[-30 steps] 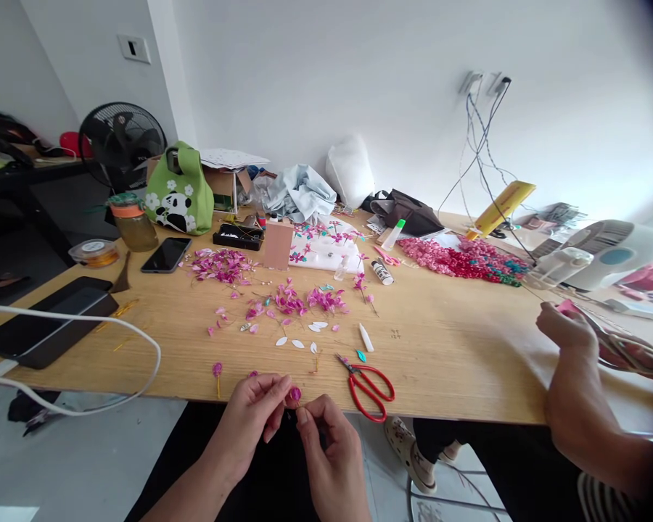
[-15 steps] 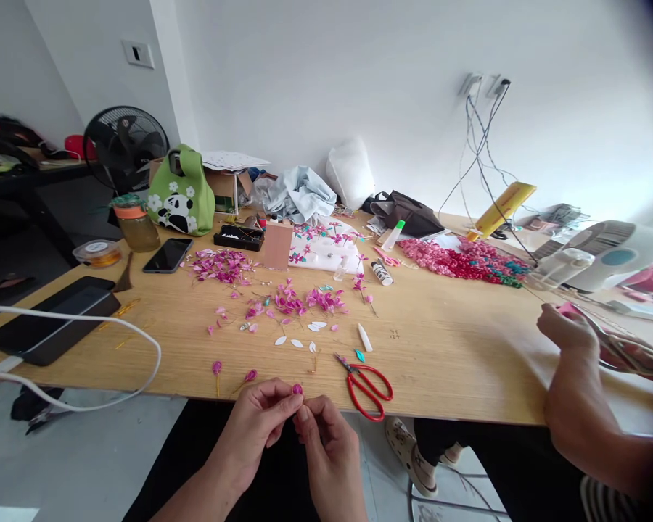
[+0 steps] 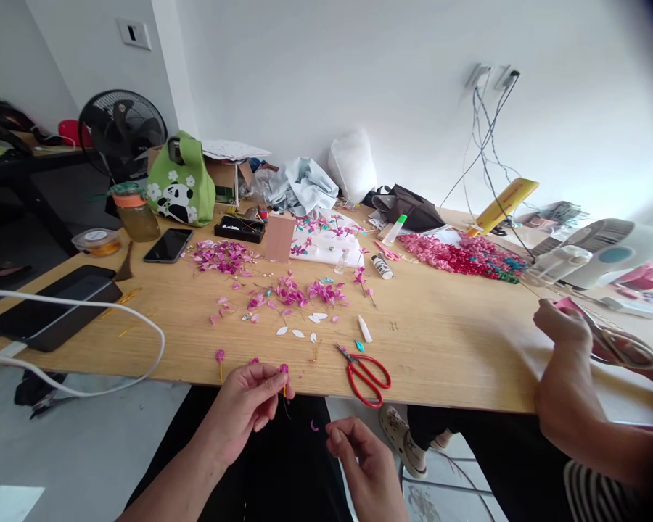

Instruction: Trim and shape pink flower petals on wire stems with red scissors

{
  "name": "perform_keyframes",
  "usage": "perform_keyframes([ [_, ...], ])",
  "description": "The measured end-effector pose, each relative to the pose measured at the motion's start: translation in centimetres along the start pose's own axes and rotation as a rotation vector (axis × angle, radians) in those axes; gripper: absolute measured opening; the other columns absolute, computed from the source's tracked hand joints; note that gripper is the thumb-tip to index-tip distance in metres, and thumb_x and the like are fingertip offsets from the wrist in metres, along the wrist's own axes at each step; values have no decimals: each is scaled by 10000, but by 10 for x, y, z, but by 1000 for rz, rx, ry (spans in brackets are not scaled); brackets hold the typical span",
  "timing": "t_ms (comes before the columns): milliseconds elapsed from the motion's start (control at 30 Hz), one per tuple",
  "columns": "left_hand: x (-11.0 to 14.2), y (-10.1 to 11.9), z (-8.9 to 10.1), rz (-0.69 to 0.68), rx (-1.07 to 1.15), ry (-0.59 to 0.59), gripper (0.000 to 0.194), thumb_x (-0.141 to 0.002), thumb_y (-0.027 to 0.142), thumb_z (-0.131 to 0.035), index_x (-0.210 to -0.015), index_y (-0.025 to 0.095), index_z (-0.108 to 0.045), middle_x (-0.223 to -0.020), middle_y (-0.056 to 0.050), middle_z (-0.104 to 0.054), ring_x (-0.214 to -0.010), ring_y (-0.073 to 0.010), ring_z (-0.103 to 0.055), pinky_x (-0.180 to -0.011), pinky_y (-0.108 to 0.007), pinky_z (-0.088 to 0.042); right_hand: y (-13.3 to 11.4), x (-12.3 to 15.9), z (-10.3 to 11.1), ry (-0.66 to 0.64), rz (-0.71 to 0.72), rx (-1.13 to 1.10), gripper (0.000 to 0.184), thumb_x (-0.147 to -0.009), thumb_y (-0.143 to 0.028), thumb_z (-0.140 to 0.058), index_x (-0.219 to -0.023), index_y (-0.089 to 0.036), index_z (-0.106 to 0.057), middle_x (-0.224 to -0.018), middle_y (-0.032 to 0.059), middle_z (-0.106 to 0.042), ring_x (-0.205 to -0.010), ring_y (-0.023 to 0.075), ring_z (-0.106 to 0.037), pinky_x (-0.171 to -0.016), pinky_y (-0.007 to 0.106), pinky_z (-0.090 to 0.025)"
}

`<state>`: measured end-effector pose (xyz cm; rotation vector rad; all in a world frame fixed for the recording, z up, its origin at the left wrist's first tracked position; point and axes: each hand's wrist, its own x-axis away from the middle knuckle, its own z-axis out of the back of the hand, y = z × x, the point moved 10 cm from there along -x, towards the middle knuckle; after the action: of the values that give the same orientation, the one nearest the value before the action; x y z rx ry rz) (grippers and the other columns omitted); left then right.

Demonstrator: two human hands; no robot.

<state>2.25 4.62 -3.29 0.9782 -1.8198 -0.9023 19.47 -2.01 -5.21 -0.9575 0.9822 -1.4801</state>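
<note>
- Surface [image 3: 457, 362]: wood-grained.
- Left hand [image 3: 244, 406]: fingers pinched together on a magenta bud [image 3: 284, 368].
- Right hand [image 3: 367, 460]: fingertips together, apart from left; contents cannot be told.
- Scissors [image 3: 353, 359]: red-handled, on surface.
- Magenta bud: yellow-stemmed, at left fingertips, near surface's front edge.

Between the thumb and fingers of our left hand [image 3: 255, 395] we hold a small, rounded magenta flower piece [image 3: 284, 369], its head upright just above our fingertips. Below it runs a short yellow stem [image 3: 284, 390], pointing down, with a thin dark strand trailing from its lower end. The piece sits at the table's near edge, over our lap. A small, curled purple petal [image 3: 314, 426] shows against the dark cloth of our lap, near our right hand's pinched fingertips; we cannot tell whether it rests there or is in the air.
</note>
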Motion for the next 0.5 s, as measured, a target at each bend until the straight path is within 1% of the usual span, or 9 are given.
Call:
perform_keyframes([
  [133,3,1,12,3,54,41,274,-714,364,-740,-655,122,-625,-635,0,-582,-437,-21,-336,-379,-162,-167,16,8,14,47,-60,62,387,-846,-526,-552,-762,-163,-655,-685,60,-618,-662,210,-561,-620,287,-445],
  [233,8,-1,13,16,29,23,269,-727,369,-726,-691,122,-628,-690,-32,-639,-437,-31,-393,-367,-161,-189,20,10,17,56,-78,74,396,-842,-539,-555,-765,-165,-660,-687,61,-624,-660,211,-564,-628,294,-442],
  [333,14,-7,6,47,-26,-30,279,-754,390,-697,-727,124,-618,-731,-71,-685,-416,-48,-452,-345,-170,-192,18,10,11,23,-90,81,394,-843,-537,-557,-756,-167,-660,-695,62,-630,-682,214,-562,-652,302,-434],
  [400,16,-13,0,69,-59,-74,294,-771,405,-676,-730,121,-610,-717,-73,-687,-381,-42,-438,-335,-176,-161,13,8,6,-5,-101,49,388,-838,-531,-571,-742,-164,-657,-685,59,-628,-679,208,-554,-654,301,-424],
  [500,18,-19,-6,84,-95,-109,308,-785,416,-659,-749,112,-619,-671,-67,-679,-354,-30,-394,-347,-187,-132,2,6,-4,-51,-119,-124,360,-817,-502,-622,-727,-155,-651,-662,49,-618,-655,185,-542,-638,283,-417],
])
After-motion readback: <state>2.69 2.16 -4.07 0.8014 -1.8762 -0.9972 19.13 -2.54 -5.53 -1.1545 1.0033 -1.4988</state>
